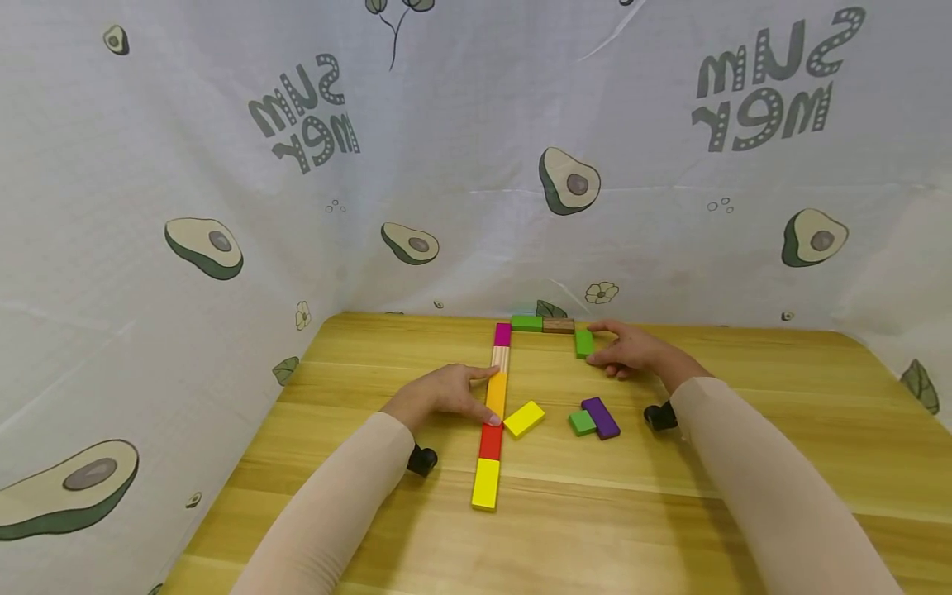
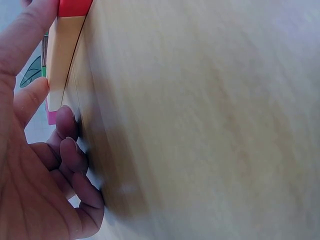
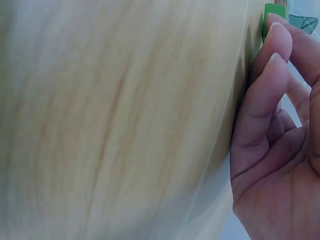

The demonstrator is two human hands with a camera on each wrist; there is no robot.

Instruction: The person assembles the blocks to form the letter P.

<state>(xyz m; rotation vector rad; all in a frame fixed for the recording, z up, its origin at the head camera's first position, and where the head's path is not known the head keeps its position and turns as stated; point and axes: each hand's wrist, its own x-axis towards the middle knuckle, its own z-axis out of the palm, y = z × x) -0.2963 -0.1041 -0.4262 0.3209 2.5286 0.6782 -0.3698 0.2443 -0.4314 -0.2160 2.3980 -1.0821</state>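
Observation:
My left hand (image 1: 446, 390) rests beside a straight row of flat blocks. Its thumb and index finger are spread along the orange block (image 1: 496, 395), touching the row's left side; the thumb tip lies by the red block (image 1: 491, 442). In the left wrist view, the other fingers curl loosely on the table. At the right, my right hand (image 1: 630, 349) holds a green block (image 1: 583, 344) between index finger and thumb, one at each end. That block stands at the right end of the brown block (image 1: 559, 326); fingers partly hide it in the right wrist view.
The row also has magenta (image 1: 503, 334), striped pale (image 1: 501, 358) and yellow (image 1: 486, 485) blocks. Another green block (image 1: 526, 323) adjoins the brown one. A loose yellow block (image 1: 524, 420), a small green block (image 1: 583, 423) and a purple block (image 1: 601, 418) lie on the wooden table (image 1: 580, 529).

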